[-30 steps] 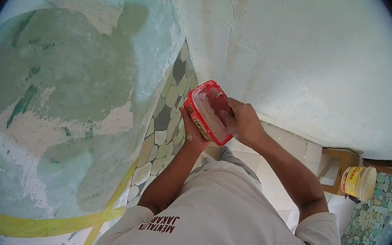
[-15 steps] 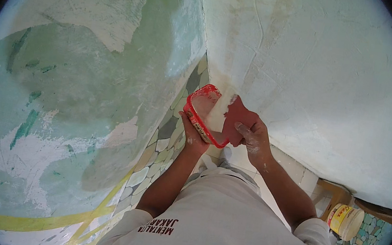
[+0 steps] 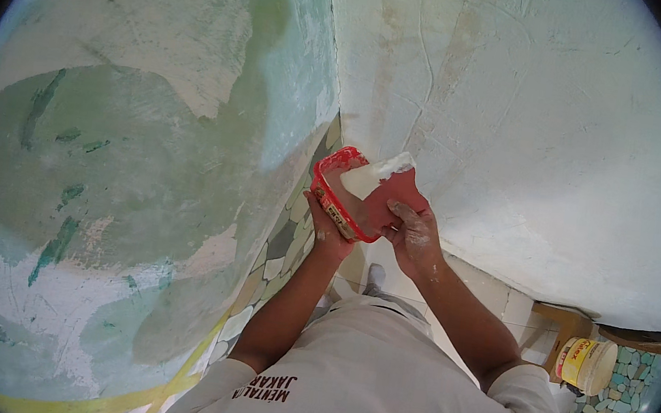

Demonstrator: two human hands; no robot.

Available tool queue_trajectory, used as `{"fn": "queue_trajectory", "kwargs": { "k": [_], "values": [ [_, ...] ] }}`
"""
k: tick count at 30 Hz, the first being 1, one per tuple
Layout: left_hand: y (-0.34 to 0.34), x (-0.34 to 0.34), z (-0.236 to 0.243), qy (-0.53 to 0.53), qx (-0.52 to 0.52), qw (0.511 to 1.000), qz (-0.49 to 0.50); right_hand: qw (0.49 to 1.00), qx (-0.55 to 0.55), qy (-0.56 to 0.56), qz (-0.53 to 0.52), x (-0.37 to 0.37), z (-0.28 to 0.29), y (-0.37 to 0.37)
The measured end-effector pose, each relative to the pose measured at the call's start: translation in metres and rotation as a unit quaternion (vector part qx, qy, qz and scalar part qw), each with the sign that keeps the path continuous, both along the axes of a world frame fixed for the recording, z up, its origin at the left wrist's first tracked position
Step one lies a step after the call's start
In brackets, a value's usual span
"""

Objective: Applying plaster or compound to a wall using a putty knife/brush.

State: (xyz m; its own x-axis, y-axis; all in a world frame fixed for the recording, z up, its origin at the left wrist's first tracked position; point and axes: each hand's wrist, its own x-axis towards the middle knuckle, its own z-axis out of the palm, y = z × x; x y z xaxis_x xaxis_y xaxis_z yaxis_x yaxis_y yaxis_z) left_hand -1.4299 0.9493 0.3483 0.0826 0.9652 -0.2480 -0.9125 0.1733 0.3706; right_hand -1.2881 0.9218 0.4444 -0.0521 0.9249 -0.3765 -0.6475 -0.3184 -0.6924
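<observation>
My left hand point(image 3: 329, 229) grips the near left side of a red-rimmed plastic tub point(image 3: 319, 179), which is tilted and smeared inside with pale paste. In my right hand point(image 3: 417, 237) is a flat, dark red scraper point(image 3: 395, 193), pinched between thumb and fingers. Its blade lies over the tub's right side. White putty point(image 3: 375, 175) coats the scraper's far edge and reaches into the tub. White residue marks the right hand's fingers and wrist. The fingers of my left hand are partly hidden beneath the tub.
A patchy green and white wall point(image 3: 129, 184) rises on the left, a pale wall point(image 3: 549, 150) on the right, meeting in a corner beyond the tub. Flat stone tiles point(image 3: 282, 238) run along the left wall's foot. A yellow-labelled bucket point(image 3: 597, 367) stands at lower right by a wooden piece point(image 3: 566, 325).
The scraper has turned and shifted slightly toward me over the tub, and the putty now shows along its far edge. The left hand still holds the tub in nearly the same place.
</observation>
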Motion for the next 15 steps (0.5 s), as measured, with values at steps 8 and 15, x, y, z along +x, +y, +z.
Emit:
{"fn": "queue_trajectory", "kwargs": {
  "k": [8, 15],
  "values": [
    [0.025, -0.004, -0.009, -0.025, 0.063, 0.996, -0.065, 0.999, 0.013, 0.019, -0.04, -0.016, -0.001, 0.017],
    [0.038, 0.01, -0.02, -0.047, 0.071, 0.988, -0.126, 0.995, 0.012, 0.021, -0.098, -0.02, -0.004, 0.028]
  ]
}}
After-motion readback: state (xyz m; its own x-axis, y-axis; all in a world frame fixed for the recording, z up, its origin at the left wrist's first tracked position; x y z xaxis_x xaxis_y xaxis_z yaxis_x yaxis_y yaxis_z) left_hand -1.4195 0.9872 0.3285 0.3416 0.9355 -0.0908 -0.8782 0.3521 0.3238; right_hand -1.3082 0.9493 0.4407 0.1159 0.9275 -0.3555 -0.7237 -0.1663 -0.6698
